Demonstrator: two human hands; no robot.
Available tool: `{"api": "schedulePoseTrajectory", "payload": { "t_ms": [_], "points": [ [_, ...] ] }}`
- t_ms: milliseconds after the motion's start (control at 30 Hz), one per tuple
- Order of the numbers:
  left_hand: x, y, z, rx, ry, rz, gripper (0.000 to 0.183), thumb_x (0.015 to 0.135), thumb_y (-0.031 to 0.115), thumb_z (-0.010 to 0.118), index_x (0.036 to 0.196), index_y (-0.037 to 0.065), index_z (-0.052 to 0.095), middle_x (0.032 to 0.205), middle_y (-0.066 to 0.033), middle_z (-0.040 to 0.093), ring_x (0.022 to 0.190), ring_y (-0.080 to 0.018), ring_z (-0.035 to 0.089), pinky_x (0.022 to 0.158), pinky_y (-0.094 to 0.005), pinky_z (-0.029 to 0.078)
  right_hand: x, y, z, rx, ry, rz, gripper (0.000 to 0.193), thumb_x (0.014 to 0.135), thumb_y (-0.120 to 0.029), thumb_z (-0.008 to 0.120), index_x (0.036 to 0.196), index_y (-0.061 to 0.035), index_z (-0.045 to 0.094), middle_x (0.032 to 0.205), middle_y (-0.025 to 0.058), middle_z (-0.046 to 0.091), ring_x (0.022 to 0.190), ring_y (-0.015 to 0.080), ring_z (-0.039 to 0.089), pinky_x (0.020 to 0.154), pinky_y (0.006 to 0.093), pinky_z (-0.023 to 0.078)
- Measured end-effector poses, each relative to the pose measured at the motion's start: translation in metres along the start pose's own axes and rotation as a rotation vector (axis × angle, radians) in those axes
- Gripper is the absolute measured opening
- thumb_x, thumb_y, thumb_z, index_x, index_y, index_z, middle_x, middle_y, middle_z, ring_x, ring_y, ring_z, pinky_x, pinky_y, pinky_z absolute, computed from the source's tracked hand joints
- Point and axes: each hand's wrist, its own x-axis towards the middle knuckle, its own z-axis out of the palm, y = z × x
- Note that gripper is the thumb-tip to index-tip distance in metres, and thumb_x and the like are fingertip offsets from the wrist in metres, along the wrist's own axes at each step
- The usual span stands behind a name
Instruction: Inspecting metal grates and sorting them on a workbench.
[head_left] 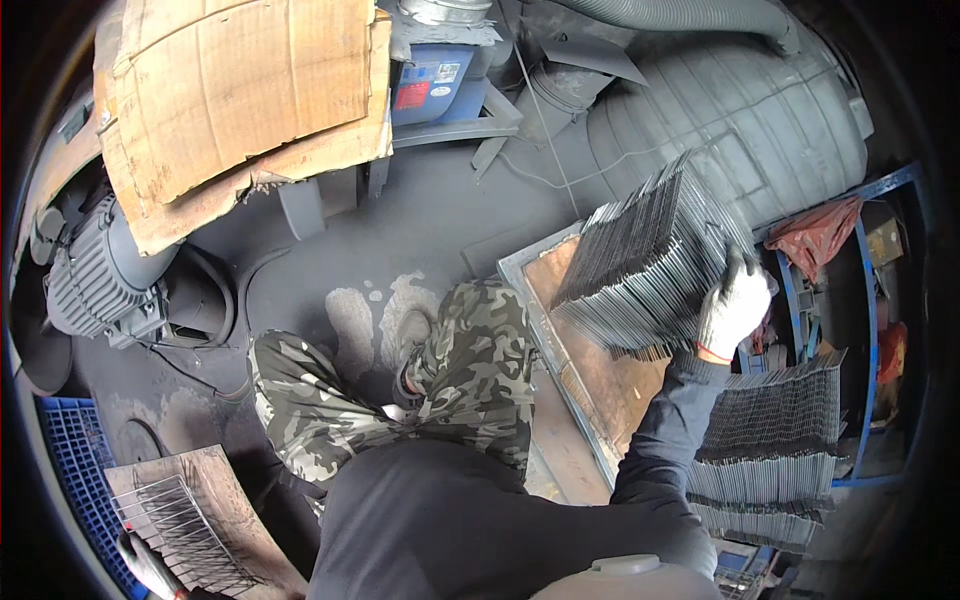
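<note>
My right hand [735,303], in a white glove with dark fingertips, reaches to the near right side of a thick stack of thin dark metal sheets [640,265]. Its fingers are bent over the edge of the outermost sheets. How many sheets they grip is hidden. At the lower left my left hand [152,568], gloved too, lies beside a wire rack [190,535] with its fingers stretched out. The rack rests on a brown board [225,480]. Whether the left fingertips touch the rack's wires is hard to tell.
The stack stands on a metal-framed table [590,395]. More stacked sheets [770,430] lie behind my right arm. A blue shelf frame [868,300] is at right, a grey tank [730,125] at the far right. Cardboard [240,95] and a motor [100,265] stand at left.
</note>
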Motion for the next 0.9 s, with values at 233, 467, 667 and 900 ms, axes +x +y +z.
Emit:
{"api": "schedulePoseTrajectory", "payload": {
  "t_ms": [233, 467, 667, 900],
  "points": [
    [-0.04, 0.149, -0.008, -0.184, 0.023, 0.182, 0.053, 0.117, 0.034, 0.058, 0.157, 0.0, 0.059, 0.142, -0.0139, 0.07, 0.12, -0.024, 0.065, 0.105, -0.0355, 0.05, -0.017, -0.004, 0.015, 0.074, -0.174, 0.102, 0.034, 0.095, -0.006, 0.073, 0.128, -0.012, 0.079, 0.113, 0.0142, 0.076, 0.112, 0.0378, 0.07, 0.106, 0.0496, 0.052],
    [-0.108, 0.319, 0.019, -0.233, -0.144, 0.521, 0.033, 0.112, 0.013, 0.061, 0.139, -0.004, 0.067, 0.129, -0.0195, 0.075, 0.116, -0.0293, 0.07, 0.108, -0.0392, 0.052, -0.029, -0.03, -0.008, 0.392, 0.043, 0.13, 0.033, 0.105, -0.018, 0.072, 0.133, -0.0019, 0.075, 0.12, 0.0183, 0.076, 0.115, 0.0372, 0.071, 0.107, 0.0479, 0.053],
    [-0.173, 0.448, 0.087, -0.186, -0.114, 0.989, 0.027, 0.095, 0.011, 0.072, 0.121, 0.001, 0.075, 0.111, -0.0242, 0.077, 0.099, -0.044, 0.076, 0.088, -0.0469, 0.061, -0.062, -0.236, -0.037, 1.435, 0.064, 0.569, 0.046, 0.106, -0.016, 0.073, 0.146, 0.0027, 0.063, 0.139, 0.0158, 0.071, 0.12, 0.028, 0.069, 0.109, 0.042, 0.054],
    [-0.226, 0.524, 0.148, -0.187, -0.232, 1.288, 0.022, 0.088, 0.008, 0.079, 0.11, 0.007, 0.075, 0.099, -0.0144, 0.076, 0.094, -0.0374, 0.076, 0.087, -0.0471, 0.058, -0.055, -0.414, -0.05, 2.317, -1.141, 0.755, 0.034, 0.103, -0.001, 0.078, 0.137, 0.0, 0.07, 0.123, 0.0055, 0.077, 0.107, 0.0133, 0.072, 0.092, 0.0292, 0.059]
  ]
}}
